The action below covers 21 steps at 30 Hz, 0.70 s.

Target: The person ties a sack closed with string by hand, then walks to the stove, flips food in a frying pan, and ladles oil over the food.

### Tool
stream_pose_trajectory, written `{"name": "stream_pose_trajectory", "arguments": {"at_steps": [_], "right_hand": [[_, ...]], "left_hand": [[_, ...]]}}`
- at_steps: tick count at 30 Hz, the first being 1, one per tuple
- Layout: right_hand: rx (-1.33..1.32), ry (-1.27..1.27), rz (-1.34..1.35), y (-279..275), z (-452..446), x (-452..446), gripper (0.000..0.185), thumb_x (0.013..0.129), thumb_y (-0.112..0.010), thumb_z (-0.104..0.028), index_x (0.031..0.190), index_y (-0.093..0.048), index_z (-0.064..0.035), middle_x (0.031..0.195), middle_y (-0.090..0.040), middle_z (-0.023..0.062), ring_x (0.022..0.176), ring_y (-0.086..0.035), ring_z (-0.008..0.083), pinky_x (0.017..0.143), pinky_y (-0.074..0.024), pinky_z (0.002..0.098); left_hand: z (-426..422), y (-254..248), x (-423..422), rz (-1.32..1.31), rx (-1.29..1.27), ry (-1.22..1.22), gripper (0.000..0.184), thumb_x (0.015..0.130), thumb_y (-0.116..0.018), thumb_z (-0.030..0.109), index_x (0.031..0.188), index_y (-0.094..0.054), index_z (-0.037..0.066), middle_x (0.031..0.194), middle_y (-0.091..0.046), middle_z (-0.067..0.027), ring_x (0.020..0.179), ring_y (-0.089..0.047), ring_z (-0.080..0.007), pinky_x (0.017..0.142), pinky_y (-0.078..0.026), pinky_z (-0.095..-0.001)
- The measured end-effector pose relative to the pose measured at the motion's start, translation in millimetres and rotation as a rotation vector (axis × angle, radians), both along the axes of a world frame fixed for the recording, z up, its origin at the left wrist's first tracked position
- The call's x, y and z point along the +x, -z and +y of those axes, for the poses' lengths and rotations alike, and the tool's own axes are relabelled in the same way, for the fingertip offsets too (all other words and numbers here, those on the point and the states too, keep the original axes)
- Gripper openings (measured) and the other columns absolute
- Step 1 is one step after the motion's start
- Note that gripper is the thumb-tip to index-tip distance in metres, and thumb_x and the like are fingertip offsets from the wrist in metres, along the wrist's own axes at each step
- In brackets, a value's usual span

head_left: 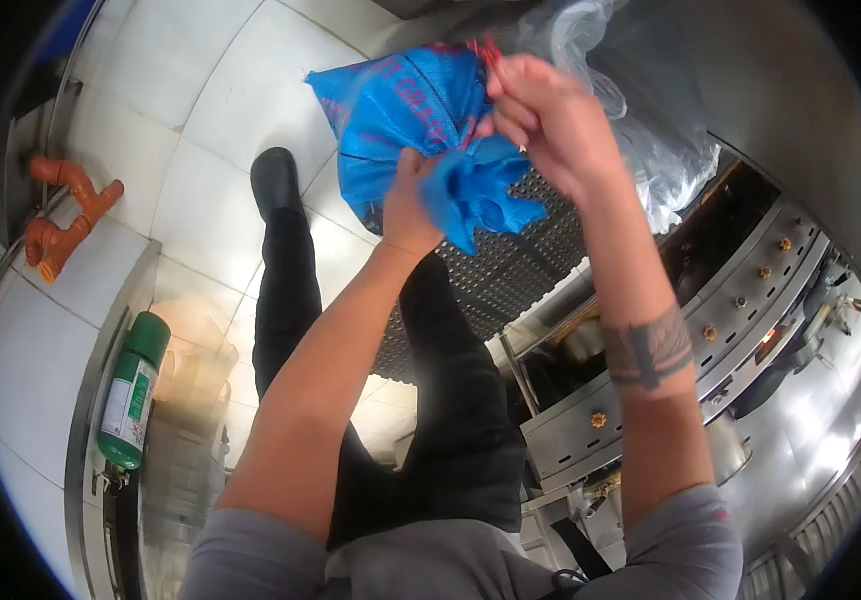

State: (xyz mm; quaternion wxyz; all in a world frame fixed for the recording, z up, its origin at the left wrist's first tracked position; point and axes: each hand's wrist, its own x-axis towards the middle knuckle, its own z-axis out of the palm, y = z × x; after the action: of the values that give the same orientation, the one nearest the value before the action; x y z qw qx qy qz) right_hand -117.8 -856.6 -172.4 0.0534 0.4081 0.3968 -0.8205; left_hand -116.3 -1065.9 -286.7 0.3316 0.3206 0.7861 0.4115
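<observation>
A blue woven sack (381, 115) with red lettering is in front of me, above the tiled floor. My left hand (414, 205) is closed around its gathered neck, and the loose blue end fans out to the right of my fingers. Up and to the right, my right hand (541, 105) is pinched on a red string (489, 52) at the sack's upper right. More red string shows between the two hands, beside the neck.
Clear plastic bags (651, 130) lie at the upper right. Below the sack is a black perforated mat (481, 290). A steel stove with knobs (651, 390) is on the right. Orange pipes (76, 215) and a green canister (134, 390) are on the left.
</observation>
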Motion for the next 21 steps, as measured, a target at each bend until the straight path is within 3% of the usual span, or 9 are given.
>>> {"name": "stream_pose_trajectory", "arguments": {"at_steps": [7,10,11,13,15,17,18,20,21], "right_hand": [[0.171,0.23,-0.121,20.6,-27.2,121.2,0.012,0.096,-0.056,-0.011,0.091,-0.061,-0.0017,0.065,-0.052,-0.0005,0.055,-0.045,0.01,0.061,-0.047,0.0309],[0.517,-0.697,-0.187,12.1,-46.3,132.6,0.014,0.086,-0.062,-0.011,0.097,-0.069,-0.0054,0.087,-0.071,0.0118,0.074,-0.069,0.0262,0.068,-0.0528,0.0388],[0.509,-0.685,-0.189,16.2,-54.4,131.0,0.014,0.086,-0.062,-0.011,0.097,-0.069,-0.0054,0.087,-0.071,0.0118,0.074,-0.069,0.0262,0.068,-0.0528,0.0388],[0.967,-1.207,-0.621,27.0,-65.1,127.5,0.018,0.086,-0.062,-0.009,0.101,-0.069,-0.0038,0.088,-0.071,0.0174,0.082,-0.07,0.0321,0.074,-0.0542,0.0432],[1.09,-1.102,-0.754,46.9,-61.2,120.5,0.016,0.088,-0.06,-0.01,0.1,-0.069,-0.0021,0.09,-0.071,0.0187,0.083,-0.07,0.034,0.077,-0.0554,0.0448],[1.396,-0.226,-0.453,64.8,-60.3,108.9,0.017,0.093,-0.057,-0.012,0.1,-0.067,0.0004,0.089,-0.071,0.0156,0.084,-0.07,0.032,0.082,-0.0554,0.0416],[1.39,-0.22,-0.456,74.8,-62.6,95.1,0.017,0.093,-0.057,-0.012,0.1,-0.067,0.0004,0.089,-0.071,0.0156,0.084,-0.07,0.032,0.082,-0.0554,0.0416],[0.728,0.588,-0.216,87.1,-67.1,64.7,0.016,0.097,-0.053,-0.011,0.098,-0.062,0.0015,0.088,-0.071,0.0136,0.086,-0.068,0.0286,0.085,-0.0538,0.0413],[0.725,0.592,-0.218,77.8,-65.0,54.4,0.016,0.097,-0.053,-0.011,0.098,-0.062,0.0015,0.088,-0.071,0.0136,0.086,-0.068,0.0286,0.085,-0.0538,0.0413]], "left_hand": [[-36.1,40.1,3.3,-0.036,-0.065,0.071,0.033,0.087,-0.061,0.018,0.118,-0.062,0.007,0.122,-0.061,-0.022,0.103,-0.061,-0.0387,0.086,-0.049,-0.0453],[-36.1,43.3,-11.0,-0.281,-0.263,0.124,0.029,0.089,-0.061,0.014,0.116,-0.062,0.005,0.116,-0.065,-0.0204,0.098,-0.064,-0.0324,0.082,-0.051,-0.0425],[-31.2,47.5,-13.1,-0.479,-0.291,0.115,0.028,0.088,-0.062,0.012,0.115,-0.062,0.004,0.11,-0.067,-0.0188,0.095,-0.065,-0.0284,0.08,-0.052,-0.0414],[-25.7,56.3,-5.6,-0.975,0.02,-0.326,0.027,0.087,-0.067,0.01,0.113,-0.063,0.005,0.104,-0.068,-0.012,0.086,-0.065,-0.0223,0.073,-0.052,-0.0398],[-11.1,39.7,-8.3,-1.297,0.085,-0.743,0.028,0.085,-0.071,0.009,0.112,-0.064,0.008,0.101,-0.067,-0.0053,0.081,-0.063,-0.0202,0.068,-0.05,-0.0382],[-5.7,33.7,-11.4,-1.299,0.069,-0.771,0.029,0.085,-0.072,0.01,0.112,-0.064,0.009,0.101,-0.067,-0.0041,0.079,-0.062,-0.0204,0.066,-0.049,-0.0372],[-4.3,31.6,-10.6,-1.312,0.051,-0.799,0.03,0.084,-0.074,0.012,0.113,-0.064,0.01,0.1,-0.067,-0.0028,0.078,-0.062,-0.0205,0.065,-0.048,-0.0361],[8.2,14.9,-13.9,-1.294,0.025,-0.802,0.024,0.087,-0.073,0.016,0.108,-0.064,0.011,0.097,-0.065,-0.0005,0.073,-0.057,-0.0162,0.064,-0.044,-0.031],[11.5,11.0,-13.4,-1.276,0.008,-0.813,0.019,0.09,-0.073,0.021,0.104,-0.065,0.012,0.093,-0.063,0.0018,0.068,-0.052,-0.0119,0.062,-0.041,-0.0259]]}}
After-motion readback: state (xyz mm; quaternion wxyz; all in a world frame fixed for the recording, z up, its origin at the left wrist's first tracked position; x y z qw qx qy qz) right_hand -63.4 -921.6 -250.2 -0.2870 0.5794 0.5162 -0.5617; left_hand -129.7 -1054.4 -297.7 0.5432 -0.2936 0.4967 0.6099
